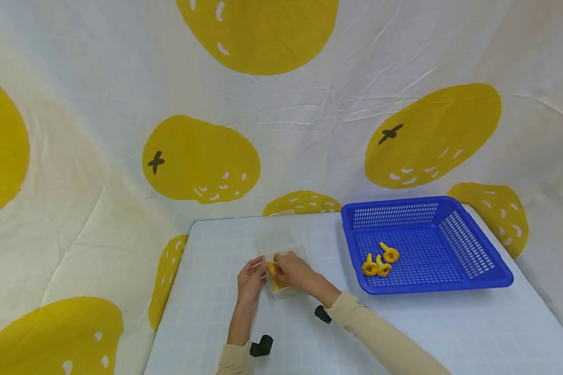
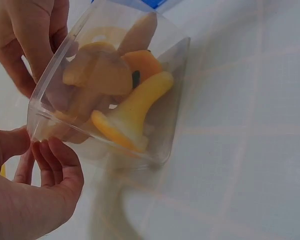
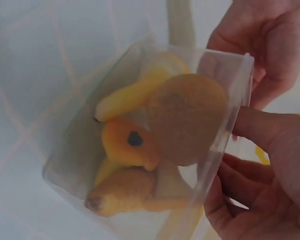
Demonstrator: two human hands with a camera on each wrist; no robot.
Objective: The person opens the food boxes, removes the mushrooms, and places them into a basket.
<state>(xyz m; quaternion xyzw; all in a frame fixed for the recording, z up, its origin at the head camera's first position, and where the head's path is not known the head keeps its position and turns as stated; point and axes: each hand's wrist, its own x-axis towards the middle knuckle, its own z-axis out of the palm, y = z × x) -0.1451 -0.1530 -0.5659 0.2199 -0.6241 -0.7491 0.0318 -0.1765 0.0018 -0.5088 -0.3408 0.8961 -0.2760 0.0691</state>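
Note:
A clear plastic box [image 2: 172,135] holds several yellow mushrooms [image 2: 142,102], some tinted tan through its wall. My left hand [image 1: 250,281] pinches the box at its near-side rim corner between thumb and fingers. From the right, my right hand [image 1: 294,269] reaches over the rim with fingers curled at a mushroom [image 1: 273,272] inside; the fingertips are partly hidden by it. In the right wrist view, a broad mushroom cap [image 3: 187,120] lies against the wall close to the right fingers. An orange mushroom [image 3: 127,142] with a dark spot sits lower in the box.
To the right stands a blue plastic basket [image 1: 431,286] with slotted walls; several yellow mushrooms [image 1: 380,266] lie in its left part. A see-through lid [image 1: 274,237] extends behind the box on the checked tabletop [image 1: 206,271]. Fruit-printed cloth [image 1: 305,156] hangs at the back and left.

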